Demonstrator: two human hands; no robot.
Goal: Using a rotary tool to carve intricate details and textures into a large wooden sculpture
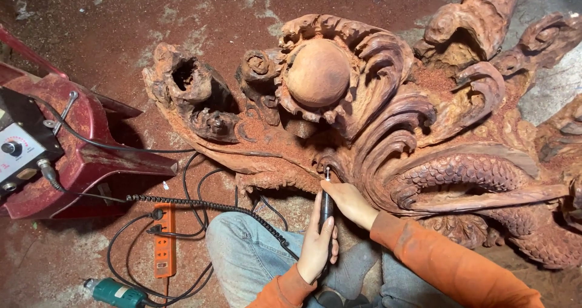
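Observation:
A large reddish wood carving (pixel 388 120) with waves, a round ball (pixel 317 73) and a scaled body lies on the floor in front of me. Both my hands hold a slim black rotary handpiece (pixel 327 206). My left hand (pixel 317 244) wraps its lower body. My right hand (pixel 347 200) grips it near the tip. The metal bit (pixel 327 174) touches a groove at the carving's lower edge. A coiled black cord (pixel 206 206) runs from the handpiece toward the left.
A dusty red stool (pixel 91 156) at the left carries a black and white control box (pixel 18 144) with a knob. An orange power strip (pixel 163 241) and a green power tool (pixel 112 291) lie among black cables. My jeans-clad knee (pixel 248 247) is below. Red sawdust covers the floor.

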